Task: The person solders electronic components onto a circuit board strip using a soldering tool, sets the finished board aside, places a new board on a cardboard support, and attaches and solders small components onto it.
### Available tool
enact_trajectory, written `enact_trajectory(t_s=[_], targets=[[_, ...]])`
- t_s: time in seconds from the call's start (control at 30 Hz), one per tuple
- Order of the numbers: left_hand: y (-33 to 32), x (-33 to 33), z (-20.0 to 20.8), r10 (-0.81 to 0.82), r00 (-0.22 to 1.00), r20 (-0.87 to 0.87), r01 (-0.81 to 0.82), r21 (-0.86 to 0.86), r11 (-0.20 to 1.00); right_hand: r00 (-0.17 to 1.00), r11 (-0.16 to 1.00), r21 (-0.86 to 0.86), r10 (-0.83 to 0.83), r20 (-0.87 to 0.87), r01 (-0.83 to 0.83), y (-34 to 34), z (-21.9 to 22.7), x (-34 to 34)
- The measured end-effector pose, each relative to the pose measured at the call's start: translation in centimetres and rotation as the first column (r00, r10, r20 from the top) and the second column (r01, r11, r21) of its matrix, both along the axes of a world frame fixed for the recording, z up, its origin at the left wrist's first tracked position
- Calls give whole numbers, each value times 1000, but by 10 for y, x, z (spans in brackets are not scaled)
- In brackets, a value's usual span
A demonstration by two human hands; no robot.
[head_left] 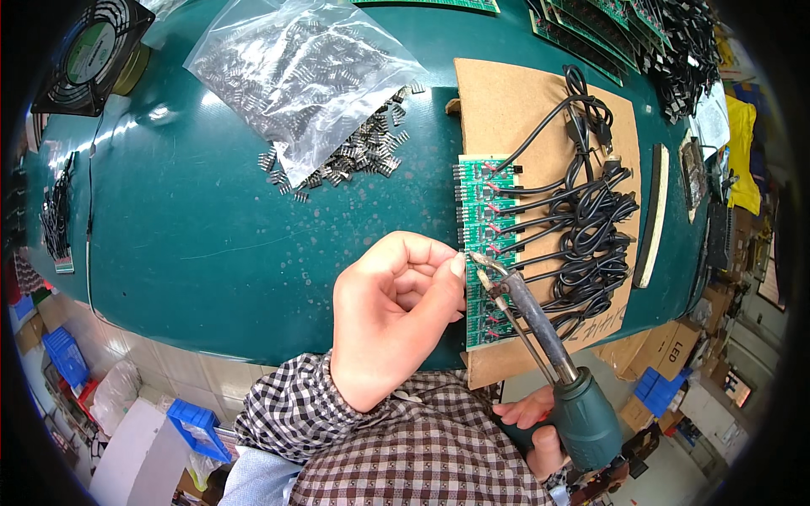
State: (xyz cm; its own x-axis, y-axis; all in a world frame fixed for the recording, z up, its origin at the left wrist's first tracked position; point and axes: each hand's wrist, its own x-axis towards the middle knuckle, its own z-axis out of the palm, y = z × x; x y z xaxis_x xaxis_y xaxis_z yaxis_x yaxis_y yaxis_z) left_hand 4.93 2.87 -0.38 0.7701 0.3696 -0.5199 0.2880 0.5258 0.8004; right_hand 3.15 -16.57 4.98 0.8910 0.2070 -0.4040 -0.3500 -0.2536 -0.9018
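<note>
Resting low in the frame, nearest of all: checked sleeves, then the right hand (530,426) clenching the dark green grip of a soldering iron (540,337), its tip angling up and left onto the left edge of a green circuit board (488,253). Closing just beside that tip, the left hand (392,312), fingers (456,266) curling in with thumb and forefinger pinching something thin at the board's edge; too small to tell whether solder wire or a part.

Lying on a brown cardboard sheet (523,101) over the green tabletop (211,219), the board sits right of centre, with black cables (591,228) looping off its right side in a tangle. Judging by look: stiff and light, thin, likely fragile at the joints and pin rows, so best gripped by its bare edges and never by the cables, which are probably dragging and springing as it shifts. Iron: rigid, hot at the metal end, to be held only by the green grip.

Spilling further up the tabletop, a clear plastic bag (295,76) of small dark pin headers (354,156), some scattering loose. Standing at the upper left corner, a black fan (89,55). Stacking along the top right, more green boards (607,34) with black leads.
</note>
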Motion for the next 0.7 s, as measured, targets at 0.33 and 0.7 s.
enact_trajectory(t_s=[0.33, 0.7], targets=[[-1, 1, -1, 7, 1000, 8, -7, -3, 1000, 996, 996, -7, -87, 12, 87, -5, -1, -3], [0, 0, 0, 9, 1000, 0, -9, -12, 1000, 997, 997, -17, -70, 31, 71, 1, 0, -4]])
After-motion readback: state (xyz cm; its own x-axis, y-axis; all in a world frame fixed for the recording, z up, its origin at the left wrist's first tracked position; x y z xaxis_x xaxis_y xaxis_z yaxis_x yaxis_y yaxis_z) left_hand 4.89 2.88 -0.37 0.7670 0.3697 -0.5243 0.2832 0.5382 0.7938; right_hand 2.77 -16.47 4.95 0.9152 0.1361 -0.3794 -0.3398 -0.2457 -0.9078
